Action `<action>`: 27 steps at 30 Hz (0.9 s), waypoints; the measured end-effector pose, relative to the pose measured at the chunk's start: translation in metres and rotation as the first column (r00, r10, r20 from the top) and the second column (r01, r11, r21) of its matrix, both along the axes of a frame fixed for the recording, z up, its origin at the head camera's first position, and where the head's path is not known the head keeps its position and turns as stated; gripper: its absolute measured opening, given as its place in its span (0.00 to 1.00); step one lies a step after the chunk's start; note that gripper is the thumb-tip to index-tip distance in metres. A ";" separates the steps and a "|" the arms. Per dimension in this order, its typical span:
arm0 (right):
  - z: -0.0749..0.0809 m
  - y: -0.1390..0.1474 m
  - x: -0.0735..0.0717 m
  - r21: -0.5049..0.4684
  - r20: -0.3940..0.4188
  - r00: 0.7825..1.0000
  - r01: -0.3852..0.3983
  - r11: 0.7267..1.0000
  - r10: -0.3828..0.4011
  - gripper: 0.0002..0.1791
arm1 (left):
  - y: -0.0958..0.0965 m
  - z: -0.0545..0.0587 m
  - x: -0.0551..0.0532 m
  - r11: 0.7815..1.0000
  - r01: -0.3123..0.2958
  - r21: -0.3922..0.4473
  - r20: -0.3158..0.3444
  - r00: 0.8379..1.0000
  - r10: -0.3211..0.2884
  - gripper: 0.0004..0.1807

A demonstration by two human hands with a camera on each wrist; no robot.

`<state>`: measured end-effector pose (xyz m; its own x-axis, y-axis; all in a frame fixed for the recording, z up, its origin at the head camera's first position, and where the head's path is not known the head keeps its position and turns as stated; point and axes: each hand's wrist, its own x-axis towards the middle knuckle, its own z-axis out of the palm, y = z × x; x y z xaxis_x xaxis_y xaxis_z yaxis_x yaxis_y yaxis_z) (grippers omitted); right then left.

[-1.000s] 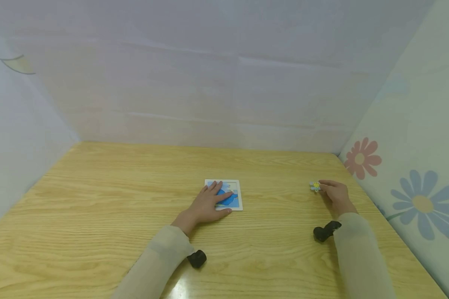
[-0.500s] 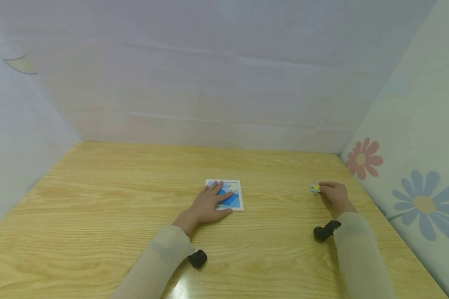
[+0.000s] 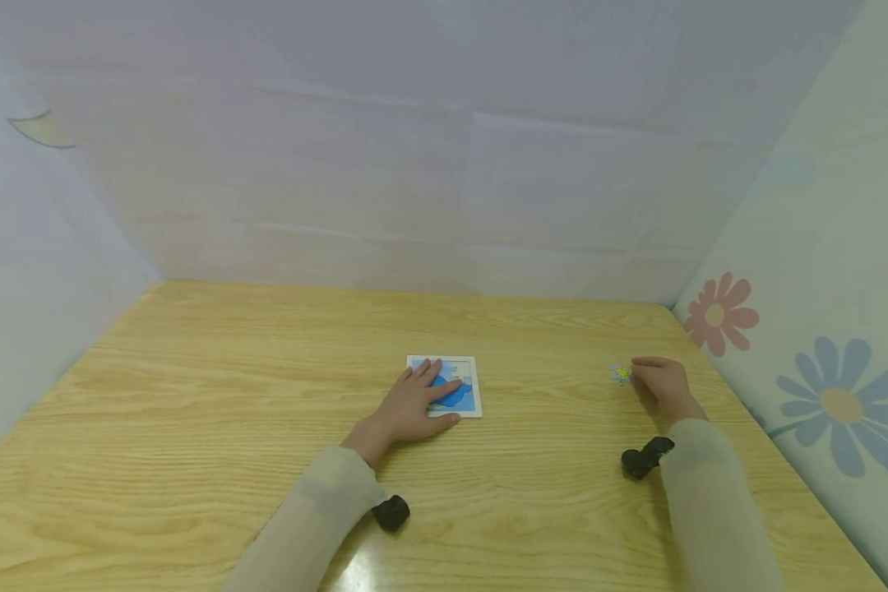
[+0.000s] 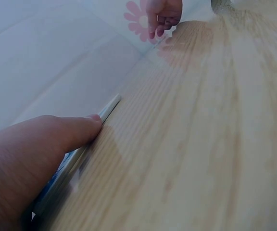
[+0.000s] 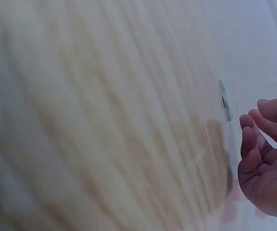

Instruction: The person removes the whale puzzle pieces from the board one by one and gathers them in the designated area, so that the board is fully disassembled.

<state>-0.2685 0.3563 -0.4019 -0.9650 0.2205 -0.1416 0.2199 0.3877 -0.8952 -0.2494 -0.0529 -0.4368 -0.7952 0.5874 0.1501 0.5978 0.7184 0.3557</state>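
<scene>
Got a yellowish wood-grain table [image 3: 281, 329] with a creased pale-lilac backdrop [image 3: 355, 189] behind it. Also spotting a pinkish-red flower print [image 3: 740, 318] and bigger blue-petalled flower print [image 3: 841, 404] right of the table, plus a pale-yellow curved print [image 3: 42, 130] up past its far left corner.

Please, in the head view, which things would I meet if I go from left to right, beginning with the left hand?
Left hand → white-framed picture partly under it → small piece with a yellow pattern → right hand → printed red flower → printed blue flower.
</scene>
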 end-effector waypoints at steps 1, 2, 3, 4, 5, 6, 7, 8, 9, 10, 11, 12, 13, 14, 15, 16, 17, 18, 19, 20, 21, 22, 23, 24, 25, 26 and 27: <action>0.002 -0.002 0.000 0.018 -0.009 1.000 -0.011 1.000 0.011 0.25 | 0.000 0.000 0.000 1.000 -0.001 0.002 -0.001 1.000 0.001 0.32; 0.004 -0.004 -0.001 0.057 -0.013 1.000 -0.028 0.998 0.028 0.25 | -0.001 0.000 0.000 1.000 -0.003 0.002 -0.003 1.000 0.003 0.32; 0.006 -0.006 -0.001 0.097 -0.019 0.999 -0.040 0.995 0.042 0.25 | -0.001 0.000 -0.001 1.000 -0.005 0.003 -0.004 1.000 0.005 0.32; 0.008 -0.009 -0.002 0.114 -0.028 0.998 -0.055 0.992 0.059 0.25 | -0.001 0.000 -0.001 1.000 -0.006 0.006 -0.005 1.000 0.006 0.32; 0.011 -0.011 -0.002 0.118 -0.032 0.997 -0.072 0.990 0.076 0.26 | -0.001 0.000 -0.001 1.000 -0.009 0.008 -0.006 1.000 0.009 0.32; 0.013 -0.014 -0.002 0.120 -0.036 0.995 -0.089 0.989 0.094 0.26 | -0.002 0.000 -0.001 1.000 -0.011 0.013 -0.005 1.000 0.011 0.32; 0.015 -0.016 -0.003 0.117 -0.037 0.994 -0.102 0.988 0.107 0.27 | -0.002 0.000 -0.001 1.000 -0.012 0.015 -0.006 1.000 0.012 0.32; 0.017 -0.018 -0.003 0.117 -0.038 0.992 -0.112 0.987 0.117 0.27 | -0.002 0.000 -0.001 1.000 -0.012 0.020 -0.006 1.000 0.012 0.32; 0.018 -0.021 -0.003 0.115 -0.042 0.991 -0.118 0.986 0.124 0.27 | -0.002 0.000 -0.001 1.000 -0.011 0.027 -0.006 1.000 0.011 0.32; 0.019 -0.023 -0.004 0.113 -0.044 0.991 -0.124 0.986 0.130 0.27 | -0.002 0.001 0.000 0.999 -0.011 0.032 -0.006 1.000 0.011 0.32; 0.021 -0.026 -0.004 0.109 -0.046 0.990 -0.128 0.986 0.134 0.27 | -0.002 0.001 0.000 0.999 -0.011 0.036 -0.005 1.000 0.011 0.32; 0.021 -0.028 -0.004 0.103 -0.050 0.990 -0.127 0.987 0.132 0.27 | -0.002 0.001 0.000 0.999 -0.010 0.038 -0.004 1.000 0.010 0.32; 0.022 -0.031 -0.004 0.095 -0.055 0.990 -0.124 0.988 0.130 0.27 | -0.002 0.001 0.000 0.999 -0.009 0.038 -0.004 1.000 0.009 0.31; 0.022 -0.034 -0.005 0.084 -0.061 0.990 -0.121 0.989 0.127 0.27 | -0.002 0.001 0.000 0.999 -0.009 0.039 -0.002 1.000 0.009 0.31; 0.022 -0.037 -0.005 0.076 -0.069 0.990 -0.121 0.990 0.126 0.27 | -0.001 0.002 0.001 0.999 -0.009 0.037 -0.001 1.000 0.009 0.31; 0.022 -0.040 -0.005 0.067 -0.075 0.989 -0.122 0.990 0.127 0.27 | -0.001 0.002 0.001 0.999 -0.007 0.038 -0.001 1.000 0.007 0.31; 0.022 -0.043 -0.005 0.060 -0.080 0.988 -0.126 0.990 0.131 0.26 | -0.001 0.002 0.001 0.999 -0.005 0.040 0.001 1.000 0.005 0.31; 0.021 -0.047 -0.006 0.060 -0.084 0.987 -0.132 0.989 0.137 0.26 | -0.001 0.002 0.001 0.999 -0.003 0.041 0.001 1.000 0.003 0.31; 0.021 -0.050 -0.006 0.056 -0.088 0.985 -0.141 0.988 0.146 0.26 | -0.001 0.003 0.001 0.999 -0.001 0.043 0.001 1.000 0.001 0.31; 0.021 -0.054 -0.007 0.056 -0.089 0.984 -0.149 0.987 0.154 0.26 | -0.001 0.003 0.001 0.999 0.001 0.047 0.001 1.000 -0.001 0.31; 0.020 -0.058 -0.008 0.062 -0.088 0.982 -0.161 0.985 0.166 0.26 | -0.001 0.003 0.001 0.999 0.002 0.053 0.002 1.000 -0.003 0.31; 0.019 -0.062 -0.009 0.062 -0.086 0.981 -0.172 0.983 0.176 0.25 | -0.001 0.004 0.001 0.998 0.003 0.059 0.001 1.000 -0.003 0.31; 0.019 -0.066 -0.010 0.065 -0.083 0.979 -0.181 0.981 0.186 0.25 | -0.002 0.004 0.001 0.998 0.001 0.060 0.000 1.000 -0.001 0.30; 0.018 -0.071 -0.012 0.069 -0.079 0.978 -0.188 0.980 0.193 0.25 | -0.002 0.004 0.002 0.998 -0.002 0.061 -0.002 1.000 0.002 0.30; 0.018 -0.075 -0.013 0.064 -0.073 0.977 -0.195 0.979 0.200 0.25 | -0.003 0.005 0.002 0.998 -0.006 0.060 -0.006 1.000 0.006 0.30; 0.017 -0.079 -0.014 0.069 -0.068 0.975 -0.207 0.976 0.211 0.25 | -0.003 0.005 0.002 0.998 -0.010 0.058 -0.007 1.000 0.010 0.30; 0.017 -0.082 -0.014 0.070 -0.063 0.973 -0.216 0.974 0.221 0.24 | -0.004 0.006 0.003 0.998 -0.012 0.061 -0.008 1.000 0.013 0.30</action>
